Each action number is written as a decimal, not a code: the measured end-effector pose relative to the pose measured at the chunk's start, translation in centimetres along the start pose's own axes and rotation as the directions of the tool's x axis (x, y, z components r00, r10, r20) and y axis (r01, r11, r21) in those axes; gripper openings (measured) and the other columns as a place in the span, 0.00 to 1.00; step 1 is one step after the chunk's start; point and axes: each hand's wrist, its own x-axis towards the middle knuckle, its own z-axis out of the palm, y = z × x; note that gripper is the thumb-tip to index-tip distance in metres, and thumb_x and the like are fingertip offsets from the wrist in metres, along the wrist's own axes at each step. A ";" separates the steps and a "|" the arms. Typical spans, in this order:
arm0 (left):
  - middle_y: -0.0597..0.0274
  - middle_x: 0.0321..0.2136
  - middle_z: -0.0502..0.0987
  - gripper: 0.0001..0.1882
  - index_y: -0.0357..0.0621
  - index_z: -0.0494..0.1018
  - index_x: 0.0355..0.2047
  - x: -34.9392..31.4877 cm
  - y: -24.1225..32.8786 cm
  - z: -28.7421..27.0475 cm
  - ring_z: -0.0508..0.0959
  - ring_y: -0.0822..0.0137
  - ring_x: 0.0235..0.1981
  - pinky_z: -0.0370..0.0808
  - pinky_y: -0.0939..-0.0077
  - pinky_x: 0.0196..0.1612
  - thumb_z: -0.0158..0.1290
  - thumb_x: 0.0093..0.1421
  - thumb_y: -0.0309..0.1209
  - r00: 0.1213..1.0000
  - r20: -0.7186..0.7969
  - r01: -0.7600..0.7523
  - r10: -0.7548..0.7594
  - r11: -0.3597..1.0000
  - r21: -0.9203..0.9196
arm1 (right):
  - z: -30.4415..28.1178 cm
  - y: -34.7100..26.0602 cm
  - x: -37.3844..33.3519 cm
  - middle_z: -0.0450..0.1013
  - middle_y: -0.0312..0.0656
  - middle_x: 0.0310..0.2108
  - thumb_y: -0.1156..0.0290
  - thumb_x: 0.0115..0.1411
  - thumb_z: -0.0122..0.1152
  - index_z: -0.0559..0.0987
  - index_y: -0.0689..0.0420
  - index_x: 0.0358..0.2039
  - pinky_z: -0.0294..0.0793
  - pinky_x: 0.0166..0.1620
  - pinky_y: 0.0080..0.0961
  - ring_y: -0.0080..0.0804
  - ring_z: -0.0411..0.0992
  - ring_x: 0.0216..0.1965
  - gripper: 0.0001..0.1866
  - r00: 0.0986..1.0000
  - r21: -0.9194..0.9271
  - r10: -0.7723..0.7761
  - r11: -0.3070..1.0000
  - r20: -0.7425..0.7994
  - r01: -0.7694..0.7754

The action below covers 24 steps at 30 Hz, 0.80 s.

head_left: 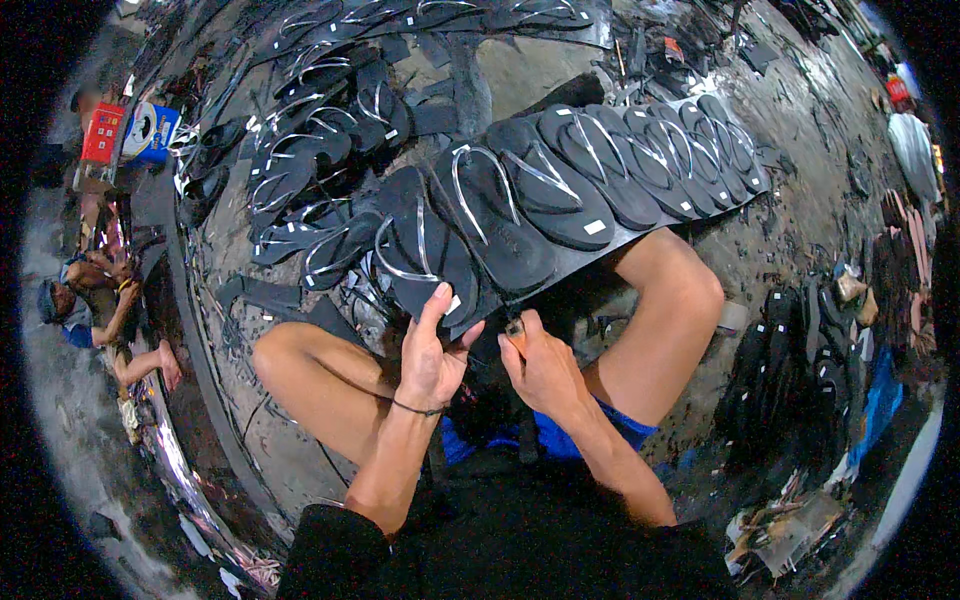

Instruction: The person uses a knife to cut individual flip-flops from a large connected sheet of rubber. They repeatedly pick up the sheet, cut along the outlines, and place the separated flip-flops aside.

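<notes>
A row of black flip-flops with shiny silver straps lies over a dark board (625, 248) in front of me. At its left near end is one flip-flop (420, 235) with a small white sticker near its end. My left hand (430, 355) grips that near end, a digit on top by the sticker; the digits beneath are partly hidden. Just right of it, my right hand (548, 368) is closed round a small tool with an orange-brown handle (516, 336). Its dark working end is close to the board's near edge and too dim to name. Beside it lies another flip-flop (495, 225).
More strapped flip-flops (300, 175) are heaped at left, with another row (430, 18) at the far side. Black sole pieces (775, 360) lie at right. Dark scraps litter the floor. My bent knees flank the board. Another person (95, 300) sits at far left.
</notes>
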 end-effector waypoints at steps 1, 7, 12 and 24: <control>0.72 0.41 0.81 0.10 0.54 0.76 0.44 -0.8 0.2 1.1 0.80 0.73 0.41 0.81 0.80 0.35 0.57 0.64 0.37 0.999 -0.050 0.008 -0.009 1.000 -0.011 | 0.5 0.5 0.6 0.76 0.56 0.29 0.62 0.64 0.56 0.76 0.60 0.35 0.76 0.36 0.52 0.60 0.76 0.33 0.12 0.999 0.008 0.034 0.999 -0.001 -0.034; 0.72 0.39 0.81 0.09 0.53 0.77 0.44 -0.4 -0.3 0.2 0.80 0.75 0.38 0.82 0.83 0.32 0.56 0.64 0.37 0.997 -0.045 0.056 -0.063 0.988 -0.141 | 1.6 2.7 4.3 0.78 0.58 0.31 0.60 0.57 0.60 0.80 0.65 0.34 0.77 0.40 0.49 0.58 0.77 0.33 0.18 0.978 -0.155 0.037 0.988 0.207 -0.005; 0.69 0.37 0.81 0.09 0.50 0.77 0.43 -0.6 -0.4 0.1 0.81 0.75 0.34 0.83 0.84 0.31 0.55 0.65 0.36 0.995 -0.028 0.083 -0.093 0.967 -0.241 | 5.3 5.0 6.8 0.67 0.59 0.58 0.62 0.54 0.63 0.72 0.60 0.57 0.64 0.62 0.43 0.54 0.65 0.60 0.30 0.943 -0.132 -0.331 0.936 -0.022 0.326; 0.63 0.46 0.78 0.24 0.40 0.72 0.54 -9.3 2.1 -1.5 0.78 0.63 0.48 0.73 0.66 0.56 0.63 0.57 0.31 0.964 0.015 -0.263 0.266 0.941 0.211 | 9.4 -0.8 16.2 0.68 0.43 0.45 0.58 0.69 0.47 0.64 0.60 0.62 0.63 0.44 0.30 0.31 0.64 0.41 0.26 0.983 0.460 -0.097 0.888 0.154 0.016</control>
